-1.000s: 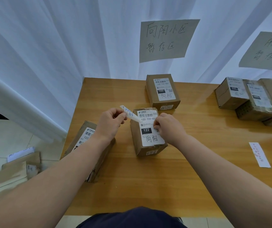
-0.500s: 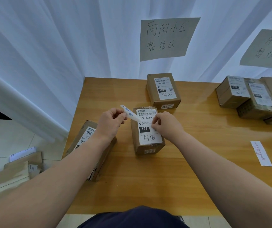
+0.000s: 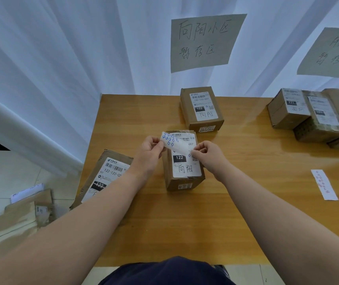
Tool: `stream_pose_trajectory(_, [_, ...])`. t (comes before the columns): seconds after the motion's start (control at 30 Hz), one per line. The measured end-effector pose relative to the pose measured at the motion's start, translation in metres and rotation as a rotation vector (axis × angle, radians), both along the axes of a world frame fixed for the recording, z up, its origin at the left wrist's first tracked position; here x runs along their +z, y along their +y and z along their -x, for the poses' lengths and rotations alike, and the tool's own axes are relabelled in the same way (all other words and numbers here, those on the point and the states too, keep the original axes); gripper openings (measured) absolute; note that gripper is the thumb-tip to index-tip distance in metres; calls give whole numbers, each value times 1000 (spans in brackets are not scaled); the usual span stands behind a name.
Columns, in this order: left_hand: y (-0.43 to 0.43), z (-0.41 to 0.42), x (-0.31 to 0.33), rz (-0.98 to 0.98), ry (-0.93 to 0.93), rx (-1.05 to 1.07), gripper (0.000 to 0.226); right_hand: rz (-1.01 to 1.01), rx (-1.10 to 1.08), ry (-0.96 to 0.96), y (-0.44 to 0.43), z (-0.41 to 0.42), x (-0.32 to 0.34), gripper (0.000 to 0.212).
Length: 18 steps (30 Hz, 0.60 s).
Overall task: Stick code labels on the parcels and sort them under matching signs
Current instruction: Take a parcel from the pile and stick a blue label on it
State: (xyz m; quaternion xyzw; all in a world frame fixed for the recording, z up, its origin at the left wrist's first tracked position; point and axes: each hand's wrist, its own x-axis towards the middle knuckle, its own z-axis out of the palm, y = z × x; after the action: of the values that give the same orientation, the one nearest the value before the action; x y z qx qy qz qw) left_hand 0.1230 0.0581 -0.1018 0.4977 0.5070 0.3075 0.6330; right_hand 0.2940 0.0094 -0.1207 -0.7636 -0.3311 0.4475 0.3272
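At the centre of the head view, my left hand (image 3: 148, 150) and right hand (image 3: 208, 154) both pinch the blue-marked label strip (image 3: 173, 141). One hand is at each end, so it arcs between them just above the centre parcel (image 3: 185, 172). Half a second back only the left hand held that strip, and the right hand's fingertips were down on the parcel's white shipping sheet. The right hand has since lifted off and taken the strip's lower right end. The strip then stuck out stiffly to the upper right of the left hand; now it bends across the top of the shipping sheet. Nothing else on the worktop (image 3: 185, 223) has shifted.

I count six parcels on the worktop. One is the centre parcel. The far parcel (image 3: 201, 109) sits straight above it in the frame, below the paper sign (image 3: 203, 42). The left parcel (image 3: 108, 177) hangs over the worktop's left edge, partly behind my left forearm. A cluster of three parcels (image 3: 318, 122) sits packed together at the right edge, under the second sign (image 3: 332, 52).

That makes two signs, both hung on the white curtain (image 3: 61, 58). Label strips number two as well: the blue one in my hands and a red-marked strip (image 3: 324, 185) lying flat at the right, well apart from both hands.

Lower left, some cartons (image 3: 20, 210) lie on the floor, too blurred for me to count.
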Motion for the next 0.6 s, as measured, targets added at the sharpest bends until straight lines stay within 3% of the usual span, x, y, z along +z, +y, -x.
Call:
stream_pose_trajectory(0.1, [-1, -4, -8, 75, -6, 36, 11, -29, 27, -27, -4, 3, -1, 19])
stream_pose_trajectory(0.33, [0, 9, -15, 157, -19, 94, 14, -32, -31, 20, -2, 9, -5, 16])
stream_pose_trajectory(0.47, [-8, 25, -24, 140, 87, 143, 12, -12, -43, -130, -2, 13, -14, 16])
stream_pose_trajectory(0.53, [-11, 32, -25, 130, 108, 144, 11, -4, -21, -255, -7, 21, -15, 34])
stream_pose_trajectory(0.6, [-14, 37, -25, 108, 132, 138, 11, 9, 38, -337, -14, 30, -14, 71])
